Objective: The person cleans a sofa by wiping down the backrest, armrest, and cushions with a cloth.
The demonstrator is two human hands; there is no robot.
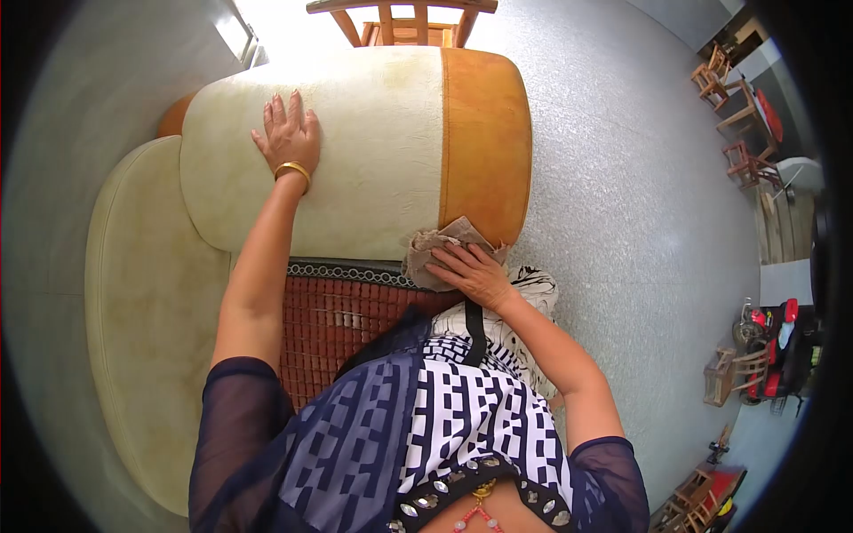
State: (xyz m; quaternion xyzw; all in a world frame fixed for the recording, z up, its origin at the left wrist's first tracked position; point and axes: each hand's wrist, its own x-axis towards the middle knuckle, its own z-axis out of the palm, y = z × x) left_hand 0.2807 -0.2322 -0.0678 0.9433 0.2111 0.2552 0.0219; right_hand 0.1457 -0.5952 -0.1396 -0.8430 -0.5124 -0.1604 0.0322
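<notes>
My left hand (289,138) lies flat with fingers spread on the cream top of the sofa armrest (373,151), a gold bangle at its wrist. My right hand (475,274) is on a crumpled grey-brown cloth (428,252), pressing it against the armrest's near side, close to the orange end panel (485,142). The cloth's folds stick out past my fingers, and its underside is hidden. Between my arms, a reddish-brown beaded seat mat (333,315) with a dark patterned border covers the seat.
The cream sofa back (133,311) curves along the left, beside the wall. Beyond the armrest stands a wooden chair (409,27). Speckled grey floor (622,195) stretches to the right, where wooden chairs (711,75) and a red motorbike-like vehicle (771,382) stand farther off.
</notes>
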